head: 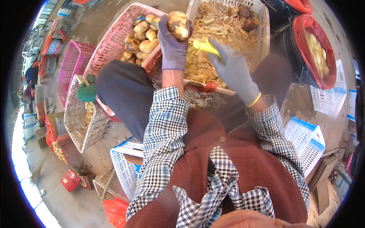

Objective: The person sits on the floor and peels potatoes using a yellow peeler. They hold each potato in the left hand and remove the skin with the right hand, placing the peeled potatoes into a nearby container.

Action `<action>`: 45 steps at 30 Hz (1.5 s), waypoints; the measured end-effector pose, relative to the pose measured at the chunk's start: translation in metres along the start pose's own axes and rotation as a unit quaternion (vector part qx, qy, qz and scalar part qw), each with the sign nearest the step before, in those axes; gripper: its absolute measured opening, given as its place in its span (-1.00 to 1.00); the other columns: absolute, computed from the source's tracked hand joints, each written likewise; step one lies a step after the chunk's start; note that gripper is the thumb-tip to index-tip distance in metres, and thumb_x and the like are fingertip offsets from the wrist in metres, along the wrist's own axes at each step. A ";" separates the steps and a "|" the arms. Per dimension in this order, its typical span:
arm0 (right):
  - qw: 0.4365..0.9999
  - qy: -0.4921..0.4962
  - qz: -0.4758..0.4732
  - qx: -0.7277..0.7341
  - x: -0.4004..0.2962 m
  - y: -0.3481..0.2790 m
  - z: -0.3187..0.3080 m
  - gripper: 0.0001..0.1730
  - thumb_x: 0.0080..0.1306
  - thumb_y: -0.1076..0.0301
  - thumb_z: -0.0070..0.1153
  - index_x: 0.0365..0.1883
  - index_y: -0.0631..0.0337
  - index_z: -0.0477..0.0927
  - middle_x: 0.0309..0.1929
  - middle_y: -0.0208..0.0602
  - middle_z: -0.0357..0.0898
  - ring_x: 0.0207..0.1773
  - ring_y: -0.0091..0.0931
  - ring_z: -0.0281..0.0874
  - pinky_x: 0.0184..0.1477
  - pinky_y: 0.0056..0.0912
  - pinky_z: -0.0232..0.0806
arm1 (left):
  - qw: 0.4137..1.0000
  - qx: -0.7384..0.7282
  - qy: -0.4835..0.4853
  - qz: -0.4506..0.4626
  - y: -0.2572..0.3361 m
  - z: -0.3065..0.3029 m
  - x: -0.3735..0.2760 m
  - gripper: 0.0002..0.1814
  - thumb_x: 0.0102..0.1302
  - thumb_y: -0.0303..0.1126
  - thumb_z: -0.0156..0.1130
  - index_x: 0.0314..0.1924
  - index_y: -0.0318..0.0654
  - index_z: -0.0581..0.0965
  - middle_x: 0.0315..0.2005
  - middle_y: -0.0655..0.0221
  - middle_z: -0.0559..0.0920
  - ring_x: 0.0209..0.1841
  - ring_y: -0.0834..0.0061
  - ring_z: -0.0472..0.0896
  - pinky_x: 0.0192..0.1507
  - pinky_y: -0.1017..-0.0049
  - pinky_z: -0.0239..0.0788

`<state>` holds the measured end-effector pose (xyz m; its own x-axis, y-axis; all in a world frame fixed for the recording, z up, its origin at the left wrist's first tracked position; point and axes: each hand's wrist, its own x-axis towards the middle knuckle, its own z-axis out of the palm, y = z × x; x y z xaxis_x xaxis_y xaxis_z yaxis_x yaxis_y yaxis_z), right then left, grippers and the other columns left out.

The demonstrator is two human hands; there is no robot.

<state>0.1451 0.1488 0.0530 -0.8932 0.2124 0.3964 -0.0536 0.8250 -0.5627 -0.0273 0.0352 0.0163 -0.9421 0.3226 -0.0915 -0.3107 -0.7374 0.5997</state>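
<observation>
My left hand [174, 48], in a purple-grey work glove, grips a large potato [179, 26] whose skin is brown with a pale bare patch. A yellow-handled tool [206, 48], probably a peeler, is held in my grey-gloved right hand [232, 67], a short way right of the potato; its blade cannot be made out. Below both hands, a white plastic crate [265, 34] holds a heap of potato peelings [206, 61]. Several dark, blemished potatoes [250, 23] lie in its far right corner. On the left, a red plastic crate [109, 37] contains unpeeled potatoes [141, 42].
A black bucket [291, 54] lined with a red mesh bag [302, 37] holds pale peeled potatoes [316, 54] at right. Around me stand a pink crate [74, 64], a dirty white crate [75, 128] and blue-rimmed white crates [303, 144]. A green net [86, 91] hangs at my left knee.
</observation>
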 end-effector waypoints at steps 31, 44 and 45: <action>0.995 0.005 -0.018 -0.095 0.011 -0.001 -0.006 -0.59 0.50 0.15 0.13 0.26 0.01 0.48 -0.26 -0.18 0.63 -0.45 -0.24 0.70 -0.48 -0.18 0.49 | 0.999 -0.015 0.031 0.008 -0.015 0.006 -0.003 -0.50 0.60 0.05 0.03 0.06 -0.30 0.54 -0.11 0.20 0.70 -0.11 0.27 0.73 -0.08 0.27 0.65; 0.996 -0.029 -0.016 -0.086 -0.009 -0.005 -0.004 -0.54 0.50 0.10 0.10 0.28 0.09 0.48 -0.21 -0.21 0.66 -0.41 -0.22 0.72 -0.45 -0.14 0.51 | 0.988 -0.095 -0.109 -0.055 -0.023 -0.038 0.018 -0.43 0.58 0.09 -0.08 0.06 -0.34 0.54 -0.11 0.11 0.70 -0.14 0.23 0.71 -0.08 0.20 0.68; 0.996 -0.020 -0.017 -0.084 0.002 -0.005 -0.011 -0.55 0.50 0.10 0.11 0.27 0.06 0.49 -0.21 -0.22 0.67 -0.41 -0.21 0.72 -0.45 -0.13 0.51 | 0.981 -0.099 -0.158 -0.050 -0.027 -0.045 0.021 -0.43 0.59 0.09 -0.09 0.06 -0.34 0.54 -0.11 0.10 0.70 -0.15 0.24 0.71 -0.08 0.20 0.68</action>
<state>0.1491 0.1509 0.0647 -0.9090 0.1645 0.3830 -0.0117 0.9084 -0.4179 -0.0440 0.0347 -0.0376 -0.8296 0.5436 0.1275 -0.4469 -0.7834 0.4320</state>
